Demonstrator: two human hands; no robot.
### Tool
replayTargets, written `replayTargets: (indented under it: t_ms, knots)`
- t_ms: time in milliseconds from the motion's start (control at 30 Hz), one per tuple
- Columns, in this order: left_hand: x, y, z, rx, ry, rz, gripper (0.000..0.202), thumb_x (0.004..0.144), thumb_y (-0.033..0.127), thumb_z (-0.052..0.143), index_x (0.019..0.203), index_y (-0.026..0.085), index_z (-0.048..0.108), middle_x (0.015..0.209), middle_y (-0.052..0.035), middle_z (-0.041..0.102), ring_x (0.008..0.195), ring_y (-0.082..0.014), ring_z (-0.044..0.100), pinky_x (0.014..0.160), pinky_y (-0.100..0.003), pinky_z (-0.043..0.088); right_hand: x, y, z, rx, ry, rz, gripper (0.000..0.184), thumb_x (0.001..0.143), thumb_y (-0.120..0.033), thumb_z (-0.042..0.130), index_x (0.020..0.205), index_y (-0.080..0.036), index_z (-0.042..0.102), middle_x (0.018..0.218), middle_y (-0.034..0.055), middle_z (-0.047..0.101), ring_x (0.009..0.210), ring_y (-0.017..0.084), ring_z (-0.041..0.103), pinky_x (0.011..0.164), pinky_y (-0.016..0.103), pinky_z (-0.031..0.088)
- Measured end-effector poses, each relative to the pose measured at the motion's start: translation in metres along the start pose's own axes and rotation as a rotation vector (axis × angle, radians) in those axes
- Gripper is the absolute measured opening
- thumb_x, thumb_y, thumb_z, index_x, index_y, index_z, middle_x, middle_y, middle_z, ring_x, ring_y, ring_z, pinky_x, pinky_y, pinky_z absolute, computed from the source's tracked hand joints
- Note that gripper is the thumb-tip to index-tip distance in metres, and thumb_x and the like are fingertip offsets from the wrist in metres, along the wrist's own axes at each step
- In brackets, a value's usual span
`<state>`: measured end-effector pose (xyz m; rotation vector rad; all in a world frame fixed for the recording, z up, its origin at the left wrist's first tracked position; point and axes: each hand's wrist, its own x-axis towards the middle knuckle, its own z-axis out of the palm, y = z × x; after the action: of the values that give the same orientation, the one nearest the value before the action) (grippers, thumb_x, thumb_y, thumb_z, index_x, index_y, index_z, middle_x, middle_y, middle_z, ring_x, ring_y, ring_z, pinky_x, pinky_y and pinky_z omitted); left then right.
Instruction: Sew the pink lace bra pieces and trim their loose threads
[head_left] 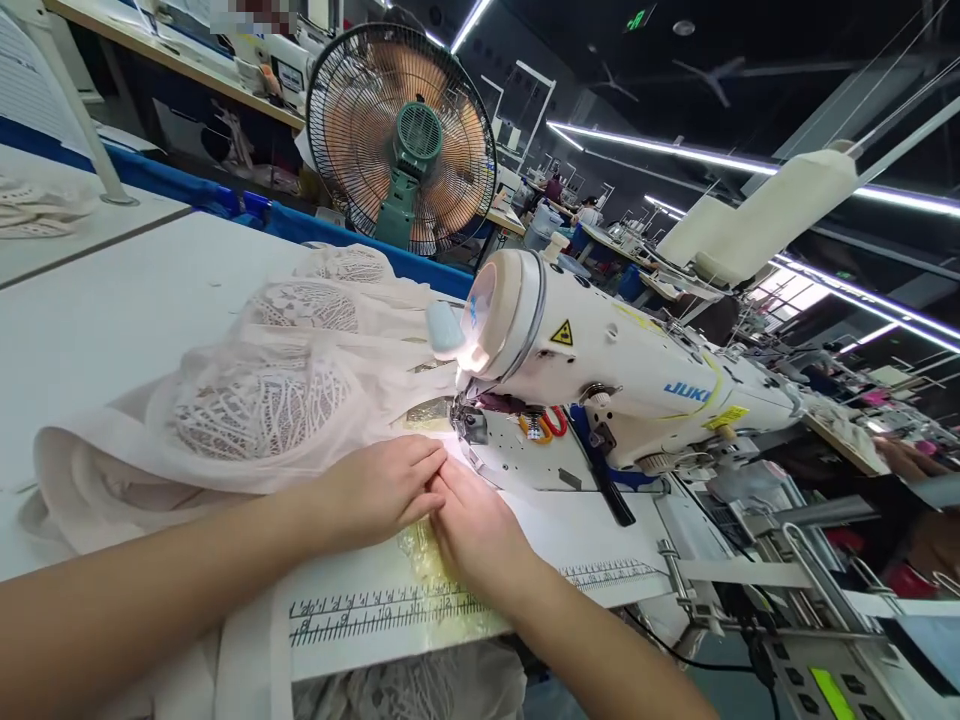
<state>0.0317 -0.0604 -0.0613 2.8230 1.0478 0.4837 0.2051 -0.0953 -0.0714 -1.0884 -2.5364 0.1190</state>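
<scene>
Pale bras with lace cups [262, 405] lie joined in a row on the table, running up to the needle of the white sewing machine [555, 340]. Just in front of the presser foot [471, 422], my left hand [375, 490] is closed on the near edge of the bra fabric. My right hand [480, 520] meets it fingertip to fingertip, its fingers pressed together at the same edge. The cloth between the fingers is mostly hidden. A yellowish, shiny strip [424, 555] hangs from beneath my hands, over a printed ruler [382, 610] along the table edge.
Scissors with red and orange handles [553, 422] and a black-and-blue tool [604, 475] lie under the machine arm. A large fan [401, 140] stands behind the table. Metal brackets [750, 580] stick out at right. People and other machines are farther back.
</scene>
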Motion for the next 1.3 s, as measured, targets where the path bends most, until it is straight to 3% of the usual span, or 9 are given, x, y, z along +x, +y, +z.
replayTargets:
  t_ms: [167,533,800,1100,1300]
  knots:
    - [0.007,-0.009,0.002,0.083,-0.052,0.033,0.040,0.092,0.035,0.040,0.113,0.008,0.059,0.123,-0.0181,0.059,0.111,-0.0291,0.055,0.094,-0.040,0.046,-0.029,0.000,-0.006,-0.044,0.072,0.047,0.033,0.089,-0.018,0.039,0.116,-0.009,0.057,0.119,0.0150,0.060,0.111,0.027,0.051,0.094,0.045,0.047]
    - [0.020,-0.021,0.011,0.095,-0.037,0.038,0.045,0.092,0.039,0.036,0.114,0.008,0.059,0.122,-0.0179,0.059,0.109,-0.0293,0.054,0.092,-0.040,0.046,-0.044,-0.004,-0.015,-0.057,-0.043,0.037,0.037,0.090,-0.021,0.038,0.120,-0.007,0.055,0.132,0.0158,0.053,0.124,0.028,0.045,0.099,0.043,0.046]
    - [0.028,-0.019,0.009,0.112,-0.039,0.007,0.045,0.090,0.038,0.039,0.112,0.006,0.062,0.120,-0.0195,0.060,0.108,-0.0310,0.055,0.092,-0.041,0.047,-0.039,-0.006,-0.013,-0.055,-0.156,0.078,0.043,0.093,-0.031,0.038,0.126,-0.006,0.051,0.138,0.0167,0.046,0.129,0.029,0.040,0.104,0.044,0.040]
    - [0.042,-0.032,-0.010,0.146,-0.133,0.011,0.036,0.089,0.032,0.046,0.111,0.009,0.063,0.120,-0.0168,0.062,0.109,-0.0281,0.058,0.090,-0.038,0.049,-0.015,-0.009,-0.012,-0.020,-0.138,0.122,0.046,0.090,-0.032,0.045,0.125,-0.003,0.051,0.139,0.0194,0.044,0.130,0.031,0.039,0.107,0.044,0.037]
    - [0.032,-0.022,-0.011,0.226,-0.109,0.116,0.028,0.086,0.011,0.043,0.096,0.013,0.068,0.116,-0.0122,0.065,0.099,-0.0257,0.062,0.086,-0.038,0.051,0.000,-0.015,-0.014,0.029,-0.191,0.214,0.054,0.087,-0.034,0.052,0.129,0.000,0.049,0.140,0.0207,0.042,0.131,0.031,0.037,0.110,0.046,0.031]
